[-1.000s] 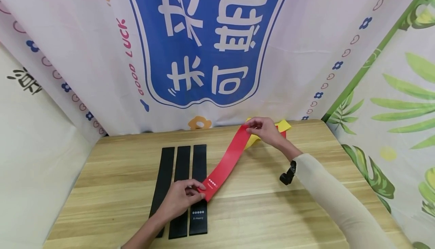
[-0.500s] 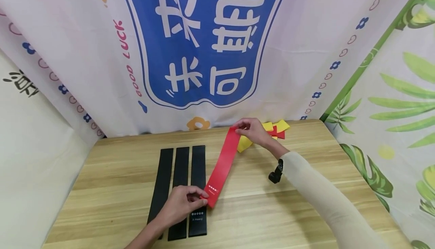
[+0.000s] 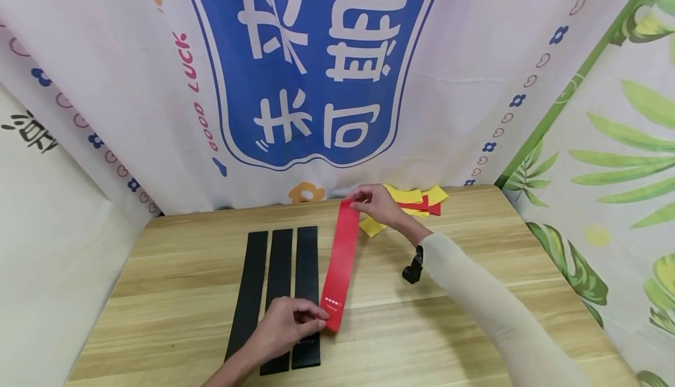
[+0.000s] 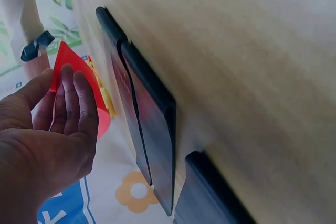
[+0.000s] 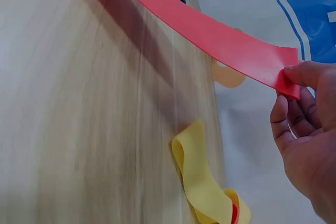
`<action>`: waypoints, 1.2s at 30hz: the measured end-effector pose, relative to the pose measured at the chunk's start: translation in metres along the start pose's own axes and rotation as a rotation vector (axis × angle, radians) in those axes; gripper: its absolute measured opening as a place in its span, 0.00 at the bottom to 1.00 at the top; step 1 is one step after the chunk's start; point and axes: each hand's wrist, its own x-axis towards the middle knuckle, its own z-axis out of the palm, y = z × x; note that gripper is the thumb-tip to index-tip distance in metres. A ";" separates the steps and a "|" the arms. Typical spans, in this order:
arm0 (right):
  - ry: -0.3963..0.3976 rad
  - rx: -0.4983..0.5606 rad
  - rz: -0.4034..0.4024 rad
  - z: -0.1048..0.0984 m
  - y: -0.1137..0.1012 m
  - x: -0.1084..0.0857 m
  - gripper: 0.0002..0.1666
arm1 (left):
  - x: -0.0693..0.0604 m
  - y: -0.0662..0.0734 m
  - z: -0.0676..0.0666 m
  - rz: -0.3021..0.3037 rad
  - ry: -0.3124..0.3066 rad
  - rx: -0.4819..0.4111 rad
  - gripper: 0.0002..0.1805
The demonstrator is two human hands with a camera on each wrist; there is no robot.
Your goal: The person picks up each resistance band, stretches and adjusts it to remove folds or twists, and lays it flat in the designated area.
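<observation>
A red band (image 3: 341,258) stretches between both hands, just right of three black bands (image 3: 307,270) lying side by side. The left hand (image 3: 287,325) pinches its near end, over the lower part of the rightmost black band. At the far end, the right hand (image 3: 375,202) pinches the red band between thumb and fingers. In the right wrist view the red band (image 5: 210,32) hangs above the table, its shadow below, and the right hand (image 5: 310,124) grips its end. The left wrist view shows the left hand (image 4: 58,124) with the red band (image 4: 65,59) at its fingertips.
Yellow bands (image 3: 405,194) and a red one (image 3: 433,206) lie in a loose pile at the table's back edge, right of centre. Behind the wooden table (image 3: 448,328) hangs a printed curtain (image 3: 453,111).
Both hands still hold the red band. Its far end has moved left with the right hand, and its near end slightly right and nearer, so it lies closer to parallel with the black bands.
</observation>
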 end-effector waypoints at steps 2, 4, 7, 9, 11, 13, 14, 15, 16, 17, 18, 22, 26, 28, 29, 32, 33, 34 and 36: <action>-0.006 0.007 0.001 0.004 0.001 0.001 0.09 | -0.001 -0.001 0.001 -0.010 -0.010 -0.014 0.07; -0.007 0.008 0.009 0.007 0.001 0.002 0.09 | -0.002 -0.002 0.002 -0.018 -0.020 -0.032 0.07; -0.012 0.007 0.018 0.012 0.002 0.002 0.09 | -0.003 -0.003 0.003 -0.028 -0.034 -0.060 0.07; -0.012 0.004 0.018 0.015 0.002 0.003 0.08 | -0.004 -0.003 0.004 -0.030 -0.041 -0.079 0.06; -0.016 0.007 0.011 0.019 0.003 0.004 0.08 | -0.004 -0.004 0.004 -0.030 -0.047 -0.097 0.06; -0.020 0.009 0.006 0.022 0.003 0.006 0.08 | -0.005 -0.003 0.005 -0.035 -0.053 -0.108 0.06; -0.024 0.010 0.006 0.024 0.003 0.006 0.08 | -0.005 -0.003 0.005 -0.036 -0.056 -0.111 0.06; -0.029 0.010 0.009 0.026 0.003 0.007 0.08 | -0.005 -0.003 0.005 -0.039 -0.059 -0.113 0.05; -0.034 0.011 0.012 0.028 0.002 0.007 0.09 | -0.006 -0.003 0.006 -0.039 -0.061 -0.113 0.05; -0.037 0.009 0.014 0.029 0.002 0.008 0.09 | -0.006 -0.003 0.006 -0.040 -0.064 -0.113 0.04; -0.040 0.007 0.019 0.031 0.001 0.008 0.09 | -0.006 -0.003 0.006 -0.042 -0.068 -0.113 0.04; -0.043 -0.019 0.023 0.039 -0.001 0.009 0.10 | -0.007 -0.002 0.009 -0.044 -0.077 -0.125 0.02; -0.052 -0.027 0.021 0.047 0.000 0.010 0.09 | -0.009 -0.002 0.011 -0.046 -0.084 -0.131 0.02; -0.057 -0.018 0.022 0.050 0.002 0.011 0.09 | -0.010 -0.003 0.011 -0.043 -0.090 -0.131 0.02; -0.059 -0.014 0.024 0.051 0.003 0.011 0.09 | -0.010 -0.003 0.012 -0.042 -0.095 -0.135 0.02; -0.061 -0.018 0.024 0.054 0.005 0.010 0.09 | -0.012 -0.003 0.012 -0.055 -0.117 -0.162 0.02; -0.063 -0.023 0.025 0.055 0.006 0.010 0.09 | -0.013 -0.004 0.013 -0.062 -0.125 -0.173 0.03; -0.064 -0.029 0.025 0.057 0.007 0.010 0.09 | -0.014 -0.004 0.013 -0.068 -0.132 -0.184 0.03; -0.069 -0.044 0.027 0.059 0.010 0.010 0.09 | -0.015 -0.005 0.015 -0.078 -0.147 -0.196 0.03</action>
